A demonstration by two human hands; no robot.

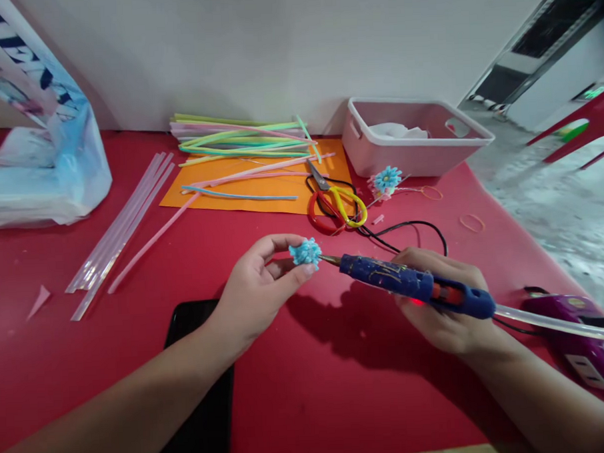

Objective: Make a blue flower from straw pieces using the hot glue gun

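Note:
Between the thumb and fingers of my left hand [257, 288] is a small light-blue pipe-cleaner flower [306, 252]. My right hand [446, 314] grips a dark-blue hot glue gun [389, 275], whose metal nozzle points left and meets the flower's right side. A clear glue stick [551, 321] extends from the gun's back end, and a red light glows under its body. Beyond the gun lies another blue flower [387, 179] with a yellow centre. Scissors [338, 201] with one red and one yellow handle rest near it.
Pipe cleaners [243, 139] in several colours lie on an orange sheet [261, 201]. Clear glue sticks [122, 228] are at the left, near a plastic bag [78, 149]. A pink bin [403, 152] stands at the back. A black phone-like slab [204, 404] and a purple device [572, 341] flank my arms.

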